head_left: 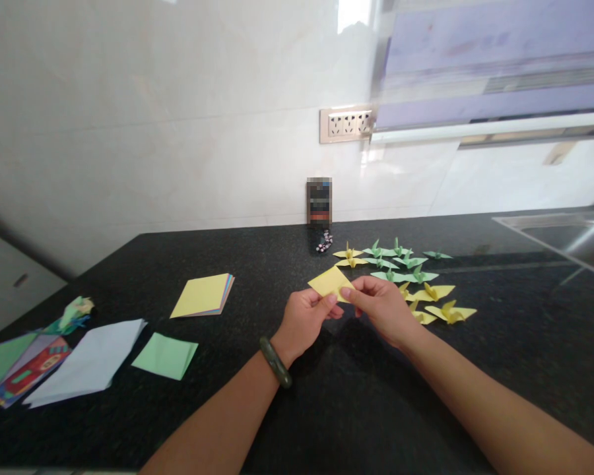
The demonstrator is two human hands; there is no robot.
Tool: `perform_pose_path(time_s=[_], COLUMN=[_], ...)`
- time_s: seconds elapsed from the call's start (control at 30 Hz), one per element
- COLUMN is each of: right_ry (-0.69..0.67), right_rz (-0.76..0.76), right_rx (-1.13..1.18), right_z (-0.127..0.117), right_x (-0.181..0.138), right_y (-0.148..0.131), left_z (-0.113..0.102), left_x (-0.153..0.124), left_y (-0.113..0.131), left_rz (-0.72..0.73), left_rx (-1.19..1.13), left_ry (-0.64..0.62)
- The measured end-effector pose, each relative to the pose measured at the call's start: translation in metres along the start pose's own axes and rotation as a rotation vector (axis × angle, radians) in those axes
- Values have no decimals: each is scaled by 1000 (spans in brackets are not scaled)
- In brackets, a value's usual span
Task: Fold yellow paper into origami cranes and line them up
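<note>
A small folded square of yellow origami paper [333, 281] is held in the air above the black counter, one corner pointing away from me. My left hand [307, 322], with a dark green bangle on its wrist, pinches the paper's near left edge between thumb and fingers. On the near right edge, my right hand [382, 307] grips the same paper, thumb on top. Just beyond and beside the right hand stand several folded paper cranes, green ones [397, 262] farther back and yellow ones [450, 312] closer. My right hand partly hides some yellow cranes.
Left of my hands lies a stack of coloured paper [200, 295], yellow on top. Farther left are a folded green sheet [165, 355], white sheets [92, 359] and a red packet [34, 371]. A beaded strand [325, 241] lies near the wall; a sink [574, 234] is at right.
</note>
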State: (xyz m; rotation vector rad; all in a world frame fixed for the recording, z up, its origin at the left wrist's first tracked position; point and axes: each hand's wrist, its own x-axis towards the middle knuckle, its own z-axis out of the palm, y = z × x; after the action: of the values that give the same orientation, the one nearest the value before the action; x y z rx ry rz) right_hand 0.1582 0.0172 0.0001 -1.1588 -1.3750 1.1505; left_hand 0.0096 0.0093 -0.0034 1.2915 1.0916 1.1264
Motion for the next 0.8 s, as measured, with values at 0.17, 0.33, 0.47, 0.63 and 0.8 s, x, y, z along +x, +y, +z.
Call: perform_pose_path(time_s=[0.17, 0.33, 0.47, 0.63, 0.8], right_ry=[18, 27, 28, 35, 30], right_rz=[-2, 2, -2, -2, -9], right_rx=[-28, -46, -51, -67, -75], right_z=[0, 1, 0, 1, 0], right_x=[0, 0, 0, -1, 0], right_y=[0, -1, -1, -1, 0], left_z=[-1, -1, -1, 0, -1], left_x=[0, 1, 1, 1, 0], left_y=[-3, -3, -3, -3, -3], left_rz=[3, 12, 22, 17, 19], left_rx=[7, 29, 37, 35, 40], left_ry=[-15, -21, -25, -29, -32])
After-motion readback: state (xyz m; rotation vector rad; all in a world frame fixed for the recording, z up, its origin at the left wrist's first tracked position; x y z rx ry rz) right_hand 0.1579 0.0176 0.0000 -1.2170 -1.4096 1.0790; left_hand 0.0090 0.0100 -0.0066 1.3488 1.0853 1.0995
